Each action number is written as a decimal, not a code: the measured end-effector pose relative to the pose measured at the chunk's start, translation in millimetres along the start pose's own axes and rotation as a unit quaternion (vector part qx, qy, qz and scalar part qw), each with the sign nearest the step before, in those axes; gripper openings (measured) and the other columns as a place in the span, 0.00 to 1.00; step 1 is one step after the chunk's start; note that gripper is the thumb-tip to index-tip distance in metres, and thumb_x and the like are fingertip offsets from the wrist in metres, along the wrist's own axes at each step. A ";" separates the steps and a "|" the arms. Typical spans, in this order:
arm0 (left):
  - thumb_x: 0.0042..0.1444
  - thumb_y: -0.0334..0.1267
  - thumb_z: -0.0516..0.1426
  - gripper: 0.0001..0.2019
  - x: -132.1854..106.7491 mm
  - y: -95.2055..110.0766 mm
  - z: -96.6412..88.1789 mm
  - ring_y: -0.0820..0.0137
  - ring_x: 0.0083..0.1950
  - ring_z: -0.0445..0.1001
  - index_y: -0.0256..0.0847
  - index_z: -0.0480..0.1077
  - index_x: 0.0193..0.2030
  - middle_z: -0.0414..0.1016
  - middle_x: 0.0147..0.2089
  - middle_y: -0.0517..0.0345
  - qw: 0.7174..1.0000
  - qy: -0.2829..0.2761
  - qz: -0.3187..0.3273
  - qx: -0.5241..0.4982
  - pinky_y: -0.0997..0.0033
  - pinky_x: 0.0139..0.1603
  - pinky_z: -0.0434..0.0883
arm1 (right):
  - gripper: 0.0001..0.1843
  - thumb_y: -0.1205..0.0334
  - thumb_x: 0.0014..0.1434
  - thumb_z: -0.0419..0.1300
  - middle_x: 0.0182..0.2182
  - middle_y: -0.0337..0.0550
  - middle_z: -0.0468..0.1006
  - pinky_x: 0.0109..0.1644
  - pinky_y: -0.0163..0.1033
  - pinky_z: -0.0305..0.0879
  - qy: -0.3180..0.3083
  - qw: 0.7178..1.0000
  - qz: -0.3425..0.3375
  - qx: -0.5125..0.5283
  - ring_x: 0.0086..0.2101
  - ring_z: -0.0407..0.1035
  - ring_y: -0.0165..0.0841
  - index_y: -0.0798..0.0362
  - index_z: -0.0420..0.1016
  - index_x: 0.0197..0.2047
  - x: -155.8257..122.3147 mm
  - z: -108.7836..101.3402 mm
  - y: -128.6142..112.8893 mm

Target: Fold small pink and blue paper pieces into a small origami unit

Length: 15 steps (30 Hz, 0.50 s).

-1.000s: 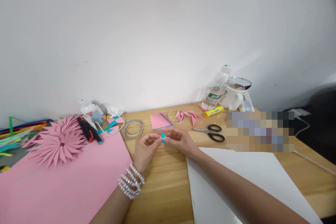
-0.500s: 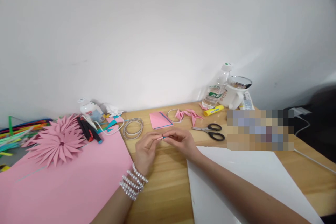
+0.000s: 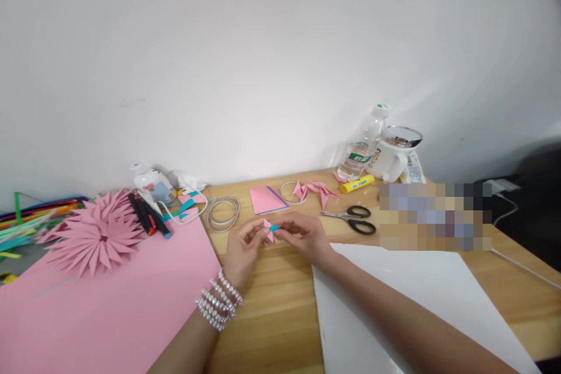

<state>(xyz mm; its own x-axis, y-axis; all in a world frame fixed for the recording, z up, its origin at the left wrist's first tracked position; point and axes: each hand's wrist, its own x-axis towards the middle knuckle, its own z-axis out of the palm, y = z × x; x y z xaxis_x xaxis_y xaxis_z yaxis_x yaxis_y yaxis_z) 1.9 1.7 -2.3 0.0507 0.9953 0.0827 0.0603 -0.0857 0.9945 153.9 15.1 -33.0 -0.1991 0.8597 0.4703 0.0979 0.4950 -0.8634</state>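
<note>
Between both hands is a small folded paper piece (image 3: 270, 229), pink with a blue part on its right. My left hand (image 3: 243, 248), with pearl bracelets (image 3: 219, 301) at the wrist, pinches its left side. Its right side is in the closed fingers of my right hand (image 3: 307, 236). Just beyond lies a stack of pink and blue paper squares (image 3: 268, 200). Folded pink paper shapes (image 3: 322, 191) rest to the right of the stack. Scissors (image 3: 353, 220) with black handles lie near my right hand.
Pink sheets (image 3: 109, 321) with a pink paper flower (image 3: 103, 239) and markers (image 3: 144, 216) cover the left. A coiled cable (image 3: 222, 214) lies behind. At the back right stand a water bottle (image 3: 359, 152), a mug (image 3: 385, 160) and a glue stick (image 3: 357, 183); a white board (image 3: 416, 298) lies in front.
The folded paper has turned between my fingers, so its pink points and blue part now show; before, only a thin edge was visible. Both hands stay in nearly the same place.
</note>
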 end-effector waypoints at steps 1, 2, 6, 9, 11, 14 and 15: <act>0.44 0.35 0.59 0.09 0.2 0.2 0.2 0.73 0.22 0.70 0.35 0.72 0.33 0.72 0.20 0.60 1.000 0.003 -0.007 -0.013 0.74 0.26 0.69 | 0.07 0.63 0.51 0.60 0.27 0.42 0.76 0.29 0.32 0.67 -0.001 1.000 -0.010 -0.023 0.27 0.69 0.29 0.52 0.75 0.35 0.2 -0.8 -0.3; 0.43 0.36 0.60 0.10 0.3 0.4 0.4 0.73 0.21 0.70 0.35 0.71 0.34 0.72 0.19 0.61 1.000 0.006 -0.013 -0.026 0.74 0.25 0.69 | 0.06 0.63 0.50 0.60 0.26 0.42 0.76 0.28 0.31 0.66 -0.002 0.999 -0.018 -0.045 0.26 0.69 0.29 0.53 0.75 0.33 0.4 -1.6 -0.6; 0.40 0.36 0.61 0.08 0.0 1.2 1.3 0.73 0.19 0.70 0.34 0.72 0.28 0.73 0.19 0.59 0.999 0.022 -0.026 -0.043 0.75 0.22 0.69 | 0.05 0.63 0.52 0.59 0.22 0.40 0.75 0.25 0.30 0.62 -0.013 0.996 -0.034 -0.076 0.22 0.67 0.27 0.53 0.75 0.31 0.3 -2.4 -2.8; 0.40 0.36 0.61 0.08 -0.9 1.9 2.2 0.73 0.17 0.70 0.34 0.73 0.27 0.73 0.18 0.60 0.997 0.042 -0.043 -0.043 0.74 0.20 0.70 | 0.05 0.63 0.54 0.57 0.22 0.39 0.75 0.27 0.30 0.62 -0.011 0.996 -0.051 -0.077 0.23 0.67 0.27 0.52 0.74 0.32 -0.5 -0.8 -5.0; 0.40 0.37 0.61 0.09 -1.5 2.2 2.6 0.72 0.17 0.71 0.34 0.73 0.29 0.74 0.19 0.59 0.997 0.043 -0.051 -0.050 0.73 0.20 0.71 | 0.05 0.63 0.54 0.57 0.22 0.39 0.75 0.29 0.32 0.63 -0.010 0.995 -0.060 -0.076 0.24 0.67 0.27 0.52 0.75 0.32 -1.1 0.7 -6.1; 0.41 0.39 0.61 0.12 -2.4 2.3 2.7 0.70 0.20 0.73 0.33 0.73 0.32 0.76 0.21 0.57 0.996 0.008 -0.059 -0.071 0.70 0.23 0.73 | 0.05 0.63 0.52 0.58 0.23 0.40 0.76 0.28 0.32 0.64 0.002 0.999 -0.023 -0.047 0.24 0.68 0.28 0.51 0.75 0.31 -2.3 3.1 -5.2; 0.42 0.39 0.61 0.13 -2.7 2.2 2.7 0.69 0.21 0.74 0.33 0.72 0.34 0.76 0.22 0.56 0.995 -0.006 -0.061 -0.082 0.69 0.25 0.73 | 0.04 0.63 0.52 0.58 0.23 0.40 0.75 0.27 0.33 0.64 0.015 0.999 0.000 -0.030 0.24 0.68 0.29 0.51 0.75 0.31 -2.7 3.7 -4.2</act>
<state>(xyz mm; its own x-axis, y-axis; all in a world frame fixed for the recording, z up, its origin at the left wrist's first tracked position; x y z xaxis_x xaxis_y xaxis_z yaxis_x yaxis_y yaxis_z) 4.5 -1.3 -0.5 0.0652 0.9971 -0.0400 -0.0960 0.0461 0.9943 150.4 10.3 -31.3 -0.1706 0.8628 0.4758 0.1563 0.5005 -0.8515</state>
